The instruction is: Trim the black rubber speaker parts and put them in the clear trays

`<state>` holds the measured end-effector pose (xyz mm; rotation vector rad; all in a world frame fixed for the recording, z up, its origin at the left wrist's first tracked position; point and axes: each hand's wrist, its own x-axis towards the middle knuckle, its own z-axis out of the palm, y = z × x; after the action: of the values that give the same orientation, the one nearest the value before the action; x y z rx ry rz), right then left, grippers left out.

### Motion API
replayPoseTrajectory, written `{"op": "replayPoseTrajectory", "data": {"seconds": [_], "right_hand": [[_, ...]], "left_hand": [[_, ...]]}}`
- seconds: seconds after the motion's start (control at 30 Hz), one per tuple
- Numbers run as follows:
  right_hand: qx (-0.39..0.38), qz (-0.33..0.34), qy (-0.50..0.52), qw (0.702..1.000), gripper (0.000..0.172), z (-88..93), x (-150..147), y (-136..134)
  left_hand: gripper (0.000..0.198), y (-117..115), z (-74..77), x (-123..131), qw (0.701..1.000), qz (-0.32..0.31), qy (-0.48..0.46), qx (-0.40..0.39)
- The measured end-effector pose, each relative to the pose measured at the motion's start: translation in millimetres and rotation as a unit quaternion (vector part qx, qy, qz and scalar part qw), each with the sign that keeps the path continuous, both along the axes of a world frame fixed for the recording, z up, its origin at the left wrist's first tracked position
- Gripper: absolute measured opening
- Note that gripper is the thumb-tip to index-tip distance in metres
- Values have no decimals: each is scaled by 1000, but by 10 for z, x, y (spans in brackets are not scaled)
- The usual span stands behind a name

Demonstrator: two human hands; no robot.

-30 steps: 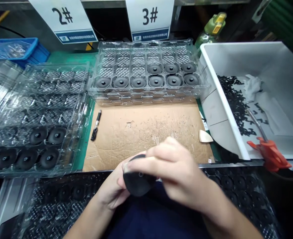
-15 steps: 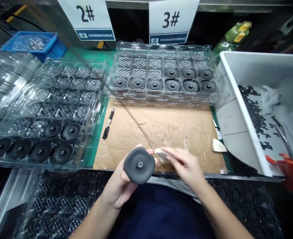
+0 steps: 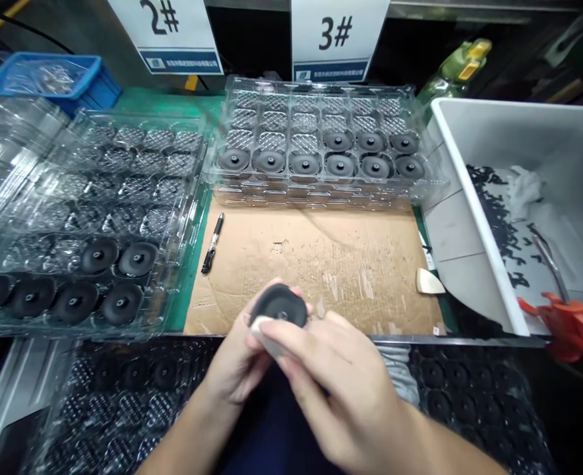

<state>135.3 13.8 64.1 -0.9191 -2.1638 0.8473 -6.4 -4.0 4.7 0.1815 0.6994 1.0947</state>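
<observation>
A round-cornered black disc (image 3: 285,302) with a small raised centre is gripped by my left hand (image 3: 235,359), its dished face turned up. My right hand (image 3: 341,373) pinches a small off-white wedge-like pad (image 3: 260,324) and holds it against the disc's near left edge. The right fingers cover much of the pad and the lower part of the disc. Both hands are just above the near edge of a cardboard sheet (image 3: 311,264).
Clear trays with black discs stand at the left (image 3: 173,264) and back (image 3: 316,181). A pen (image 3: 213,243) and another off-white pad (image 3: 429,282) lie on the cardboard. At right, a white bin (image 3: 489,264) holds small black pieces; orange-handled pliers (image 3: 563,323) rest at its edge.
My right hand has moved left with the pad, from beside the disc onto its edge. The disc has tilted in my left hand. The whole view has shifted slightly.
</observation>
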Motion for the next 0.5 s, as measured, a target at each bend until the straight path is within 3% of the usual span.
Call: {"op": "replayPoseTrajectory", "data": {"seconds": [0.1,0.2,0.27,0.37,0.43,0.5], "right_hand": [[-44,11,-31,999,27,-42,-44,49],[20,-52,-30,998,30,-56,-74,129],[34,-22,-26,999,30,-37,-35,125],[-14,52,-51,997,28,2,138,36],[-30,5,-93,995,30,27,248,-14],[12,-79,-133,988,30,50,290,-5]], "left_hand": [[49,-23,6,32,999,27,15,-13],[29,-34,58,86,1000,-1,10,-22],[30,-31,80,70,1000,-3,2,-7],[49,-18,62,-5,1000,-15,-7,17],[54,-8,34,-22,999,-34,-20,20],[54,2,14,11,999,-42,-25,6]]}}
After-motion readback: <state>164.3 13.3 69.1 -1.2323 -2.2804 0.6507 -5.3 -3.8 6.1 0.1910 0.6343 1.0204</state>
